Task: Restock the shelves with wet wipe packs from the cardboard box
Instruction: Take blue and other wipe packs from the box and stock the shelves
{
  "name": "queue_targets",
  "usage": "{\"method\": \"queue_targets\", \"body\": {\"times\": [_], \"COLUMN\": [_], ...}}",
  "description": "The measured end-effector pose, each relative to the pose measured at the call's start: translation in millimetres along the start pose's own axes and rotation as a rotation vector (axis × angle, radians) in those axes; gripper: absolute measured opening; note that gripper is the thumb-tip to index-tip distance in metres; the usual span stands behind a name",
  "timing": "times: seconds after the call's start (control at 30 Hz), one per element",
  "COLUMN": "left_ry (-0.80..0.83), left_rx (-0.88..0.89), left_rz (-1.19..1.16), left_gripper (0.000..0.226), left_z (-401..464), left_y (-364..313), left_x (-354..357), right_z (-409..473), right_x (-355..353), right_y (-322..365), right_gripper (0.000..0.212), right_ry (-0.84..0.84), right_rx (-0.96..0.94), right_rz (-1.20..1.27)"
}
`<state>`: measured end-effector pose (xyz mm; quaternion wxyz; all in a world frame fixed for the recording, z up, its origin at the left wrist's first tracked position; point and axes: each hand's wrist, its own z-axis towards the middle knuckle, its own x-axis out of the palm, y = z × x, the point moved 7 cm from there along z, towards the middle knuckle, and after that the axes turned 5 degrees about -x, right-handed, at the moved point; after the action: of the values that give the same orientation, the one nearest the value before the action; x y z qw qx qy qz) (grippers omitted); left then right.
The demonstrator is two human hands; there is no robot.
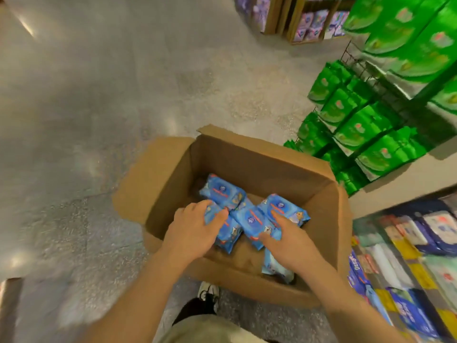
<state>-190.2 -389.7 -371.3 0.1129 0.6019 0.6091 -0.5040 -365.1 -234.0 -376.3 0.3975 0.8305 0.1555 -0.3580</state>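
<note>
— Packs in the cardboard box (pixel 259 154) first: how many do you count?

— Five blue wet wipe packs that I can tell apart. One lies at the back left (pixel 222 191), one under the left hand (pixel 228 233), one in the middle (pixel 254 220), one to the right of it (pixel 286 209), and one near the front wall, partly hidden by the right forearm (pixel 274 267). More may lie beneath; I cannot tell.

— And the box itself?

— One box, open, standing on the grey floor (pixel 99 107), its left flap folded out flat.

— What are the two hands doing?

— The left hand (pixel 195 226) has its fingers curled over the edge of its pack, thumb pressed on the top face. The right hand (pixel 286 238) lies on the middle pack, forefinger stretched forward, thumb out to the side; the other fingers are hidden, so whether they grip I cannot tell.

— Shelves?

— On the right. Green packs (pixel 366 127) hang in rows on a wire rack, too many and too blurred to count. Below, a shelf (pixel 405 256) holds mixed packs in blue, white and yellow. One shoe (pixel 209 293) shows beside the box's near wall.
</note>
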Motion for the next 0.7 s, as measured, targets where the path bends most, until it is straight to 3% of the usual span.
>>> {"method": "queue_targets", "body": {"times": [0.07,0.27,0.43,0.7], "left_ry": [0.042,0.078,0.069,0.124], "left_rx": [-0.031,-0.118,-0.14,-0.148], "left_rz": [-0.031,-0.039,-0.102,-0.1], "left_gripper": [0.087,0.086,0.092,0.079], "left_z": [22.5,77.4,106.9,116.0], "left_y": [11.9,44.3,63.7,77.0], "left_x": [7.2,29.1,61.0,88.3], "right_z": [22.6,99.0,180.7,249.3], "right_x": [18.4,84.9,144.2,201.6], "right_y": [-0.7,-53.6,-111.6,-142.6], "right_gripper": [0.041,0.055,0.096,0.125], "right_ry": [0.022,0.004,0.049,0.176], "right_rx": [0.001,0.016,0.108,0.074], "right_rz": [-0.007,-0.083,-0.217,-0.438]}}
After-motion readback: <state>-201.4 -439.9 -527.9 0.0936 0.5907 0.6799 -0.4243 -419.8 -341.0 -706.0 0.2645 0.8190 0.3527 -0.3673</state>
